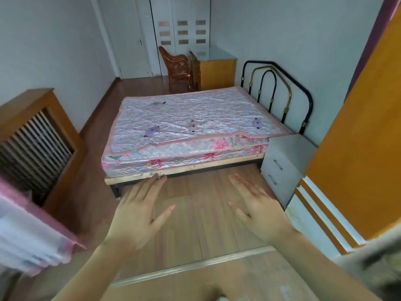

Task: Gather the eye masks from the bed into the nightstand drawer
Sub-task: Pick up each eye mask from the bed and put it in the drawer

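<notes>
Several eye masks lie spread on the pink quilted bed [217, 105]: a purple one [151, 131] near the left front, a pinkish one [192, 125] in the middle, a purple one [257, 123] near the headboard and a grey one [157, 103] at the far side. The grey nightstand [284, 161] stands at the bed's right front corner, both of its drawers closed. My left hand [138, 216] and my right hand [258, 211] are stretched out flat over the wooden floor in front of the bed, fingers apart, holding nothing, well short of the masks.
A wooden radiator cover [36, 135] lines the left wall, with pink-edged fabric [28, 233] blurred at the lower left. An orange door panel [358, 137] stands at the right. A wicker chair [176, 68] and a wooden desk [214, 70] sit beyond the bed. A threshold strip [191, 266] crosses the floor.
</notes>
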